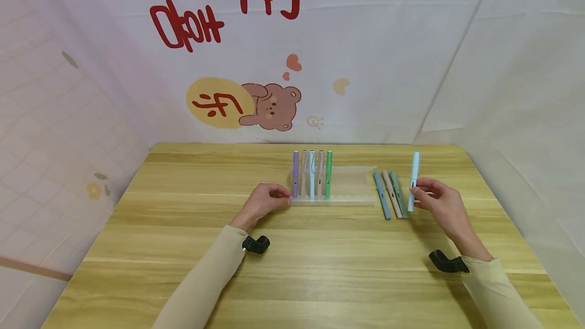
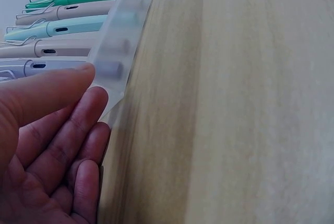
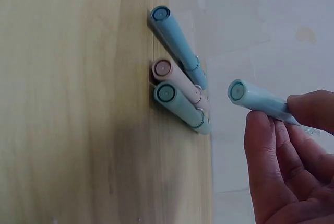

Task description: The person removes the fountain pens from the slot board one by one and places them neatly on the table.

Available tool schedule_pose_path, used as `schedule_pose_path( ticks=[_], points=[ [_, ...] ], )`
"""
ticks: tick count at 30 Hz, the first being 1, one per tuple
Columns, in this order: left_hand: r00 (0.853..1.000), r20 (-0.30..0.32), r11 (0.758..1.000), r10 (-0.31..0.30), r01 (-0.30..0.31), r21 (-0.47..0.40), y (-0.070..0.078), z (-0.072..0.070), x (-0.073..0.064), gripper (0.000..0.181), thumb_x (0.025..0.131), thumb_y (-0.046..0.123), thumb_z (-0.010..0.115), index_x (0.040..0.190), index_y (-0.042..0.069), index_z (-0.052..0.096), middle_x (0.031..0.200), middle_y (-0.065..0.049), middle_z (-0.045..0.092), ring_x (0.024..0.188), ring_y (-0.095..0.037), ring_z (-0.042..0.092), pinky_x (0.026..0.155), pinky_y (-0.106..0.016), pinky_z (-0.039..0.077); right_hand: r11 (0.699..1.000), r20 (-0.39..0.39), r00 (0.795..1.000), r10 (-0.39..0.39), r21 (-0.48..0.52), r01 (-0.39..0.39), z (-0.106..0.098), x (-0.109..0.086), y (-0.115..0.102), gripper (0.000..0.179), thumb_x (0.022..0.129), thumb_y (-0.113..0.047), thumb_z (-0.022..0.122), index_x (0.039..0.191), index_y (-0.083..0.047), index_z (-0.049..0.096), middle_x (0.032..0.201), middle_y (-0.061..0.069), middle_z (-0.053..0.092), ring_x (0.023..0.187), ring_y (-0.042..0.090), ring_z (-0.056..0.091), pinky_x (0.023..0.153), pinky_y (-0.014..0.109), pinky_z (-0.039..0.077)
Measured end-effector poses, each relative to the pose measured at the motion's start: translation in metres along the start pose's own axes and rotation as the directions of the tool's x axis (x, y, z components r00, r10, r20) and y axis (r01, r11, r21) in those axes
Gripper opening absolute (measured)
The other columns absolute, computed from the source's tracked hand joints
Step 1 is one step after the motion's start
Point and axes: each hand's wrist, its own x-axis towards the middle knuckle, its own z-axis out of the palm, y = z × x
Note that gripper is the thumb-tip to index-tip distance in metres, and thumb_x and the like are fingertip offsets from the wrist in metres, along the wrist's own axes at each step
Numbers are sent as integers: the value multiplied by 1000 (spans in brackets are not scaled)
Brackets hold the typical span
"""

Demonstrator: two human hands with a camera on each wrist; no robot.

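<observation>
A light blue capped pen is held upright above the table, pinched between the thumb and fingers of my right hand. In the right wrist view, that pen shows its round end. My left hand pinches the near left corner of a clear plastic pen holder. In the left wrist view, the thumb lies over the translucent strip beside the purple pen. Standing side by side in the holder are a purple pen, a green pen and others between them.
Between the holder and my right hand, a blue pen, a pinkish-beige pen and a grey-green pen lie together on the wooden table. A white printed backdrop rises behind the table's far edge.
</observation>
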Motion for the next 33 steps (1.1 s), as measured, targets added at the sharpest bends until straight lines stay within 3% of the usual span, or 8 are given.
schedule_pose_path(
  ticks=[13,33],
  points=[
    [1000,10,1000,4,-4,10,1,-1,0,17,90,12,80,106,8,78,100,-3,74,93,-18,64,85,-33,51,985,118,986,115,-144,-98,-11,9,7,57,107,-30,60,142,13,51,128,34,61,86,8,73,77,30,60],
    [999,18,999,32,-31,-30,0,0,0,18,91,10,79,108,3,77,101,-7,74,91,-16,63,82,-29,50,973,265,938,224,-105,-203,-12,27,19,48,106,-14,59,138,21,50,126,35,64,94,13,72,81,33,60]
  ],
)
